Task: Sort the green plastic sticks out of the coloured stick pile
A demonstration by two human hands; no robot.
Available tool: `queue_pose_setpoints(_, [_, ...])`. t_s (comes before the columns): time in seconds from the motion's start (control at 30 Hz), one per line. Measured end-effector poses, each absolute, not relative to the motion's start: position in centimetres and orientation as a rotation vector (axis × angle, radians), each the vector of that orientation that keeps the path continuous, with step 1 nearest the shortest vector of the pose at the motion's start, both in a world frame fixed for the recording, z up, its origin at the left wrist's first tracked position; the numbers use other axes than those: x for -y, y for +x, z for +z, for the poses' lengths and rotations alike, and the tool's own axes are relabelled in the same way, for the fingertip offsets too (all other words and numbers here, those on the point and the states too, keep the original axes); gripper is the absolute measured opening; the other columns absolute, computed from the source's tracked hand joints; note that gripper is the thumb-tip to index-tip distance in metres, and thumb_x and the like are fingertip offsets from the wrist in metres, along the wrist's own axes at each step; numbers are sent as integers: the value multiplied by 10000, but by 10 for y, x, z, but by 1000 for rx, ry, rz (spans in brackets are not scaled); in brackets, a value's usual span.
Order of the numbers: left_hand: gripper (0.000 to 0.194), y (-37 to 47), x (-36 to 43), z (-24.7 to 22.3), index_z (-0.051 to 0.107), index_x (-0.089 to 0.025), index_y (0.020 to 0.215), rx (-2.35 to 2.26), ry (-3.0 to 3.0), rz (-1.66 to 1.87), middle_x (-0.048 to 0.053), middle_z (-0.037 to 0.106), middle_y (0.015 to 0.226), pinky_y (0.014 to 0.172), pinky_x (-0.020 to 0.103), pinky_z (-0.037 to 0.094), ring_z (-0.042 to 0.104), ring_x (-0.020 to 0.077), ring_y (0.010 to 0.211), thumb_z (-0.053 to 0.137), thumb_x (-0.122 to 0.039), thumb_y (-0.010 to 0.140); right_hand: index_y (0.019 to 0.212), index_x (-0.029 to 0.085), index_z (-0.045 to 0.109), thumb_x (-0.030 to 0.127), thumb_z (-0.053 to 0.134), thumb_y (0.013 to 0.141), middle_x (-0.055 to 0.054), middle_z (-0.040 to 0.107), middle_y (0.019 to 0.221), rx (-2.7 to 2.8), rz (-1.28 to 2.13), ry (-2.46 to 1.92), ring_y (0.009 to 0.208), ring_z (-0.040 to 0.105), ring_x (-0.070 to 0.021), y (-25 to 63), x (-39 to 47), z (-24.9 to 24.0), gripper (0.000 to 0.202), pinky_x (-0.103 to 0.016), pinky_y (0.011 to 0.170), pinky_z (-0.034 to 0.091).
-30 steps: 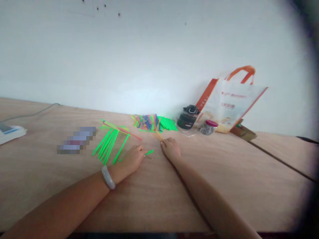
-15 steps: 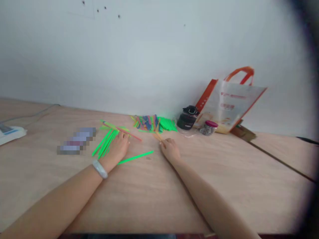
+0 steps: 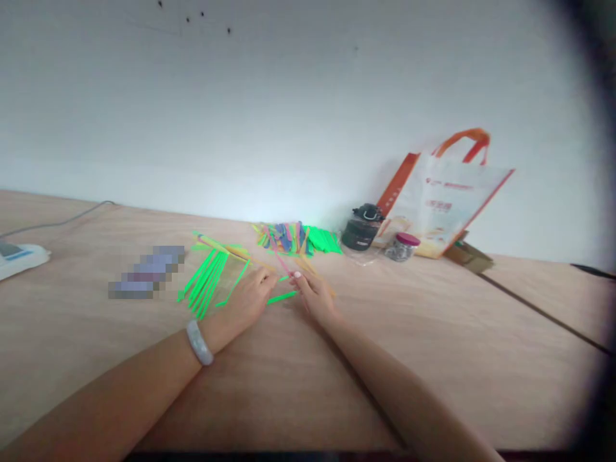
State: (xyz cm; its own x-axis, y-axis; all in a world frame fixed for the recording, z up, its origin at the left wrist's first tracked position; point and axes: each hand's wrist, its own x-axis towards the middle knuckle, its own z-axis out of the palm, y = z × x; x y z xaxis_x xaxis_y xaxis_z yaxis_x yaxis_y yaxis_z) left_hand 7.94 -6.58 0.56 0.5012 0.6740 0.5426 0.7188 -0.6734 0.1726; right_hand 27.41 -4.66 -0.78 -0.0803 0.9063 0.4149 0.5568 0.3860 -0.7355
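My right hand [image 3: 315,295] pinches a thin pink strip [image 3: 279,251] that slants up and left toward the colored pile. Close to its left, my left hand [image 3: 255,292] has its fingers curled together; what they hold, if anything, is too small to make out. Bright green strips [image 3: 208,279] are fanned out left of my left hand, with yellow strips [image 3: 216,246] across their top. Another green strip [image 3: 282,298] lies between my hands, and an orange strip [image 3: 304,263] lies just behind my right hand.
At the back are a multicolored pile [image 3: 283,237] and a green bundle [image 3: 323,239]. Right of them stand a black bottle [image 3: 360,230], a jar with a red lid [image 3: 404,246] and a white bag [image 3: 443,199]. A blurred flat object [image 3: 149,273] lies left, near a white device [image 3: 22,260].
My left hand has moved right, off the green strips. The pink-red strip that lay by it is now in my right hand, and the orange strip is out of its fingers.
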Motion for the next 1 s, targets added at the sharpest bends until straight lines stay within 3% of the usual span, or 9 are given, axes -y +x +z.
queue_pose_setpoints(0.17, [230,86,68,-3,554,-181,1065,1188,-2695,-852,45,531,943,800,314,451,507,171,885,363,-163,938,676,183,595,519,458,809,14,532,560,1634,772,-1209,517,466,-125,263,52,-10,387,-237,495,367])
queue_pose_setpoints(0.37, [248,85,65,-5,595,-169,964,1236,-2665,-816,46,534,869,762,312,445,507,179,831,348,-176,943,564,199,486,503,461,807,47,419,481,1658,841,-1190,466,395,-106,263,55,-8,390,-228,457,304])
queue_pose_setpoints(0.57, [276,84,68,4,615,-162,872,1350,-2664,-871,58,583,857,738,304,452,546,177,807,359,-235,947,770,169,631,508,437,809,44,436,517,1670,726,-1227,491,410,-109,274,41,-4,392,-217,470,320])
queue_pose_setpoints(0.67, [286,82,66,3,621,-159,877,1417,-2676,-907,57,604,830,763,310,462,570,179,817,353,-232,947,874,133,640,475,360,847,15,493,582,1510,501,-1383,529,457,-125,302,23,-2,443,-228,501,353])
queue_pose_setpoints(0.77, [280,86,64,-3,596,-159,1047,1329,-2731,-911,73,608,930,826,326,462,568,186,906,338,-198,944,848,113,655,385,247,900,-42,574,658,1638,86,-1678,637,527,-170,333,5,-2,493,-265,577,393])
queue_pose_setpoints(0.9, [319,94,64,-14,492,-139,1213,1265,-2780,-849,113,543,1169,933,366,424,503,211,1080,386,-174,913,879,124,677,267,341,884,-102,655,857,1761,-1,-1735,852,565,-203,349,-4,-10,365,-289,756,411])
queue_pose_setpoints(1.0, [305,93,66,-18,511,-145,1184,1256,-2816,-808,105,550,1149,951,379,411,498,215,1072,438,-183,890,889,139,689,242,403,871,-115,658,951,1857,-27,-1752,934,554,-200,345,0,-15,304,-288,850,383])
